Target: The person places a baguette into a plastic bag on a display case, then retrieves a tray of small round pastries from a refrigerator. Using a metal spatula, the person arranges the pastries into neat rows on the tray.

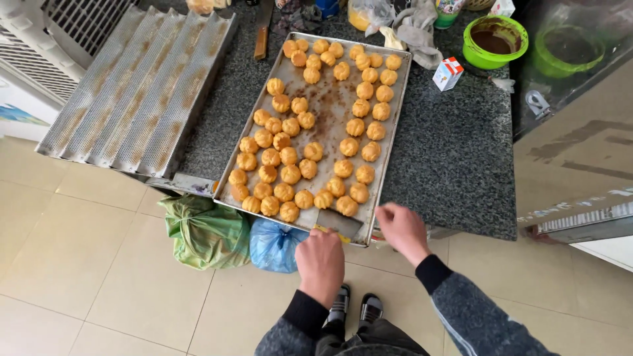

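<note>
From the head view, the left hand is gripping a metal scraper at the baking tray of pastries; the right hand, fingers curled, is touching the tray's corner. A small white-and-red carton is standing on the bench.

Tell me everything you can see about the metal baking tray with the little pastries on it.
The baking tray is a rectangular sheet of dull grey metal with a low raised rim, stained brown down its middle. It lies flat on the speckled dark stone counter, its near end jutting past the counter edge. Dozens of small round golden pastries sit on it in loose rows, leaving a bare strip down the centre. At the near rim, a flat metal scraper blade rests on the tray, held by the left hand; the right hand is at the near corner.
</note>
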